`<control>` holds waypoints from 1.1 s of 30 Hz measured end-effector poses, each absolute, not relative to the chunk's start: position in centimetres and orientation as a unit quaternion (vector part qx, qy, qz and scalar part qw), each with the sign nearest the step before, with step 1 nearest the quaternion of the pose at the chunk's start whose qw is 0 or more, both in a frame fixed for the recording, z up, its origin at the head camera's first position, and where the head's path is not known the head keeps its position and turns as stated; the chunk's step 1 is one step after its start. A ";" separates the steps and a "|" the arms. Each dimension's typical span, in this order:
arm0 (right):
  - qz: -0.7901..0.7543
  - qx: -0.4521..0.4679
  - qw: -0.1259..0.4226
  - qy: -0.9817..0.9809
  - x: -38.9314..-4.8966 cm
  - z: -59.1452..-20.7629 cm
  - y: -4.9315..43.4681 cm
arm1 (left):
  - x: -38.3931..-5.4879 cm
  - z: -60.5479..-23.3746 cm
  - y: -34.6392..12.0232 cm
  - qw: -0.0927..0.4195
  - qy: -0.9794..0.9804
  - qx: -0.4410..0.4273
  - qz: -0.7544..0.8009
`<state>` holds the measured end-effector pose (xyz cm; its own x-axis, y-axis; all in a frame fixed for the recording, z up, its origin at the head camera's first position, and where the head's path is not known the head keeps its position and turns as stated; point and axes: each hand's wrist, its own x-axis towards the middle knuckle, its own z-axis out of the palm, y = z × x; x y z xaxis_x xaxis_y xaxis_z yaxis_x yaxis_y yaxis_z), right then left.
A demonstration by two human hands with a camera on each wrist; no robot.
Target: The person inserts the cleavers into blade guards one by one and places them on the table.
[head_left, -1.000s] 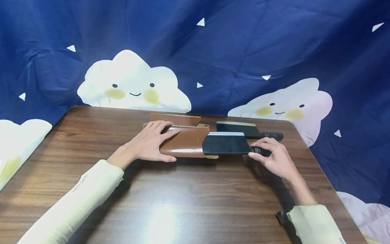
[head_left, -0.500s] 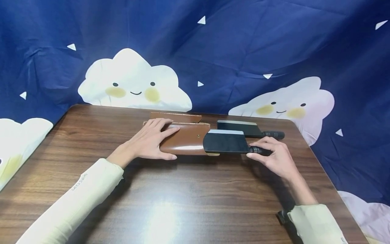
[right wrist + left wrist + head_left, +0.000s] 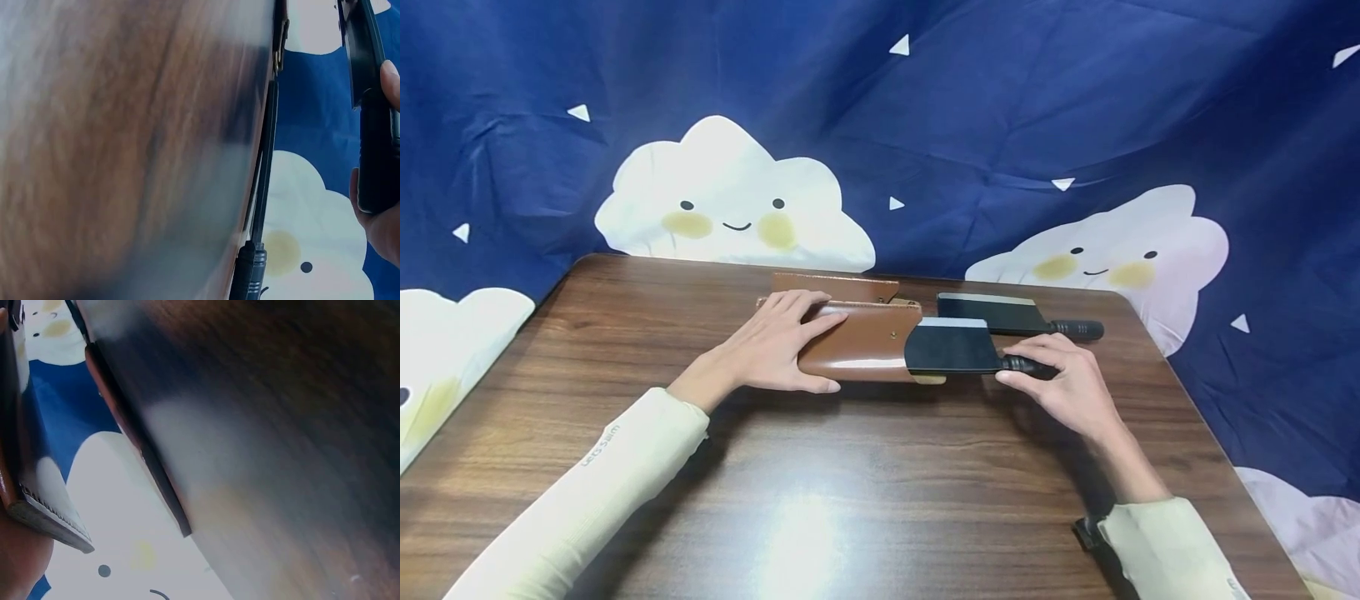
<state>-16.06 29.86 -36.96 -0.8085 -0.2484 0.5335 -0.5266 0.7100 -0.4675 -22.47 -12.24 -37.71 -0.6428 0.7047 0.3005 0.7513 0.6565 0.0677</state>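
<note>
My left hand point(image 3: 775, 346) grips the closed end of a brown leather knife sheath point(image 3: 865, 342), with the fingers over its upper side and the thumb along its lower edge. A black cleaver point(image 3: 955, 343) sits partly inside the sheath's mouth, its pale edge facing up and away. My right hand point(image 3: 1067, 379) pinches the cleaver's black handle point(image 3: 1026, 365) between thumb and fingers. The left wrist view shows the stitched end of the held sheath point(image 3: 53, 519) raised off the table. In the right wrist view the handle point(image 3: 378, 156) lies in my right hand point(image 3: 387, 234).
Behind the held pair, a second brown sheath point(image 3: 835, 286) and a second black cleaver point(image 3: 988, 313) lie near the far edge of the wooden table point(image 3: 880, 500). A blue curtain point(image 3: 925, 125) with printed clouds hangs just beyond that edge.
The cleaver has slid left, deeper into the sheath, so less of its blade shows. My right hand has moved left with it, while the left hand keeps hold of the sheath.
</note>
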 end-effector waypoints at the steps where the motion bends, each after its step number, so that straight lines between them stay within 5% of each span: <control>1: 0.314 0.219 0.221 -0.897 -16.1 -37.0 29.8 | -22.5 -37.7 -12.2 0.122 -0.901 -0.405 -0.095; 33: 0.319 0.251 0.210 -0.889 -16.2 -36.6 26.7 | -22.7 -37.7 -10.7 0.130 -0.892 -0.422 -0.094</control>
<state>-16.18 26.68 -36.57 -0.7855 -0.3131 0.5338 -0.5812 0.6695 -0.4625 -22.71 -10.72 -37.66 -0.6094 0.7290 0.3116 0.7781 0.6254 0.0585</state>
